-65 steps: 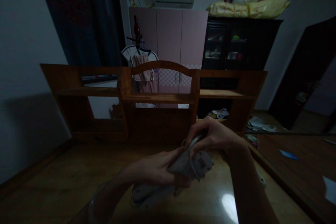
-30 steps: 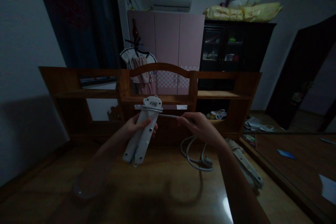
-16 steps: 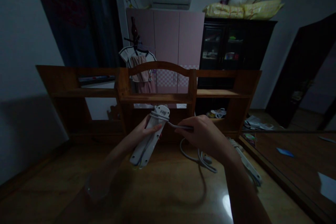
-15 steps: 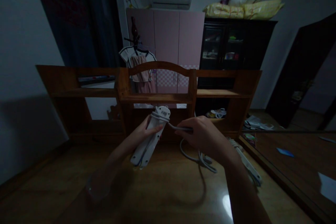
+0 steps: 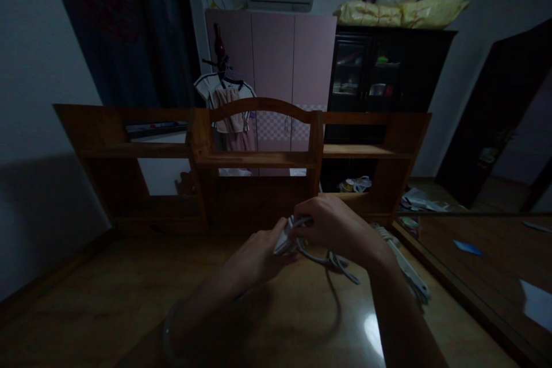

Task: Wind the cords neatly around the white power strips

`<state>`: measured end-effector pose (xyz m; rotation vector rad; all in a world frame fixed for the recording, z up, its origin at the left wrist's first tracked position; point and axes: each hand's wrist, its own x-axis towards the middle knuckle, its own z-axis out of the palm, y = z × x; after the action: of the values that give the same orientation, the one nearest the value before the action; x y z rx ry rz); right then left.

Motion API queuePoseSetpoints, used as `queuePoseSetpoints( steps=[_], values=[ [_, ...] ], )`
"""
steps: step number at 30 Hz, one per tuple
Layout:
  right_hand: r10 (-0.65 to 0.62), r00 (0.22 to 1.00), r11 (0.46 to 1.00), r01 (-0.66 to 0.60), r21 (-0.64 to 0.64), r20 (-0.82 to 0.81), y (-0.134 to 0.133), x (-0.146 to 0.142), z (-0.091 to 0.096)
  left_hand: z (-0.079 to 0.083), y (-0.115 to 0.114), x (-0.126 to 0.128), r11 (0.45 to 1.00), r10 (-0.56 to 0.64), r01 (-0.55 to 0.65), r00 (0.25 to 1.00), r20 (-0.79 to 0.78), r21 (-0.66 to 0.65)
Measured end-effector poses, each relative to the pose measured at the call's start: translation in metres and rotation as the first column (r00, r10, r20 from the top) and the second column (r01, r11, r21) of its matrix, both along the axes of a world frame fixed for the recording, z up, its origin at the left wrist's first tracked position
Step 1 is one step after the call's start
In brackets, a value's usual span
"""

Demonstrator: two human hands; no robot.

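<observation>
My left hand [image 5: 265, 253] is closed around a white power strip [image 5: 283, 240], which is turned end-on so that most of its length is hidden behind the hand. My right hand [image 5: 325, 224] pinches the grey-white cord [image 5: 305, 220] right beside the strip's end. Some turns of cord lie around the strip there. From the strip, the loose cord [image 5: 317, 259] runs down to a small tangle [image 5: 340, 267] over the wooden tabletop [image 5: 276, 322]. Whether the plug sits in that tangle I cannot make out.
A second white power strip [image 5: 407, 267], with cord wound at one end, lies to the right of my right forearm. A wooden shelf unit [image 5: 259, 159] stands along the tabletop's back. At the right, a brown surface [image 5: 483, 282] holds a blue card [image 5: 467, 248] and white paper [image 5: 537, 302].
My left hand has turned the power strip from its slanted, underside-showing pose to end-on and brought it right, close to my right hand. The right hand stays nearly in place, holding the cord.
</observation>
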<state>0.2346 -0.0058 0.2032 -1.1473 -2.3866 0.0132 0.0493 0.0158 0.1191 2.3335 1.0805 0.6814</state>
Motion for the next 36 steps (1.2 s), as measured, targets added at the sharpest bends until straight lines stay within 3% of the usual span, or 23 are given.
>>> queuePoseSetpoints(
  steps=[5, 9, 12, 15, 19, 22, 26, 29, 31, 33, 36],
  values=[
    [0.092, 0.987, 0.979, -0.114, -0.167, -0.132, 0.001, 0.009, 0.002, 0.010, -0.016, -0.001, 0.992, -0.099, 0.105, 0.992, -0.078, 0.073],
    [0.199, 0.908, 0.870, -0.337, -0.361, -0.369, 0.013, 0.023, 0.005, 0.022, -0.024, -0.005, 0.966, -0.172, 0.196, 0.975, -0.141, 0.172],
    [0.227, 0.783, 0.789, -0.496, -0.362, -0.579, 0.028, 0.032, 0.003, 0.024, -0.026, -0.004, 0.938, -0.101, 0.144, 0.984, -0.150, 0.316],
    [0.227, 0.689, 0.744, -0.578, -0.334, -0.688, 0.042, 0.033, -0.005, 0.025, -0.029, -0.002, 0.908, -0.022, 0.069, 0.993, -0.118, 0.413],
    [0.178, 0.647, 0.739, -0.585, -0.334, -0.741, 0.052, 0.027, -0.015, 0.032, -0.032, -0.003, 0.885, 0.065, 0.006, 0.989, -0.135, 0.466],
    [0.156, 0.650, 0.716, -0.594, -0.368, -0.744, 0.056, 0.025, -0.018, 0.036, -0.031, -0.005, 0.877, 0.024, 0.046, 0.990, -0.139, 0.478],
    [0.143, 0.642, 0.677, -0.619, -0.398, -0.754, 0.063, 0.029, -0.022, 0.038, -0.030, -0.005, 0.907, 0.009, -0.002, 1.000, -0.015, 0.420],
    [0.166, 0.653, 0.679, -0.619, -0.395, -0.739, 0.065, 0.031, -0.024, 0.041, -0.032, -0.004, 0.951, 0.039, -0.097, 0.980, 0.196, 0.294],
    [0.179, 0.698, 0.699, -0.586, -0.409, -0.694, 0.062, 0.028, -0.022, 0.044, -0.032, -0.003, 0.978, 0.063, -0.130, 0.928, 0.367, 0.163],
    [0.207, 0.760, 0.748, -0.529, -0.401, -0.617, 0.055, 0.024, -0.019, 0.046, -0.029, -0.003, 0.994, 0.093, -0.108, 0.863, 0.496, 0.002],
    [0.194, 0.882, 0.884, -0.347, -0.313, -0.430, 0.045, 0.018, -0.013, 0.044, -0.017, -0.007, 0.980, 0.152, -0.041, 0.777, 0.610, -0.192]
  ],
)
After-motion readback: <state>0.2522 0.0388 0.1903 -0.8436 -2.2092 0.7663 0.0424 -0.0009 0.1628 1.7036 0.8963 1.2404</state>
